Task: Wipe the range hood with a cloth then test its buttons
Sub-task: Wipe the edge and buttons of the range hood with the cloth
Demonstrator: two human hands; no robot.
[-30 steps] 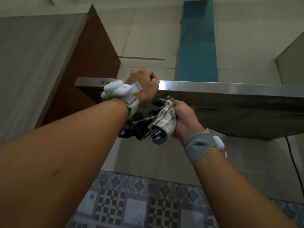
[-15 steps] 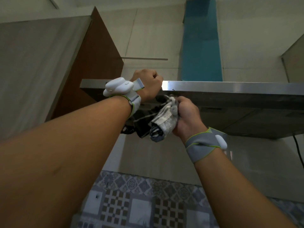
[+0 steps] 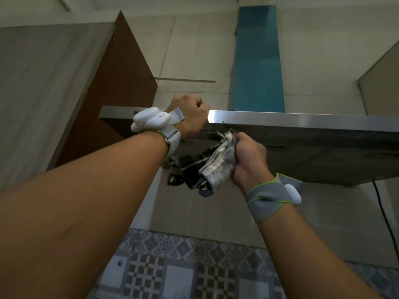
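The stainless steel range hood juts out overhead, its shiny front edge running from centre-left to the right border. My left hand grips that front edge near its left end, fingers curled over the top. My right hand clutches a crumpled grey and dark checked cloth and holds it up against the hood's dark underside, just right of my left hand. Part of the cloth hangs down below my fist. The hood's buttons are not visible.
A blue-wrapped chimney duct rises from the hood. A brown and grey wall cabinet stands at the left, another cabinet at the far right. A black cable hangs down right. Patterned tiles lie below.
My right hand with the cloth has shifted slightly right along the underside of the hood. My left hand keeps its grip on the front edge.
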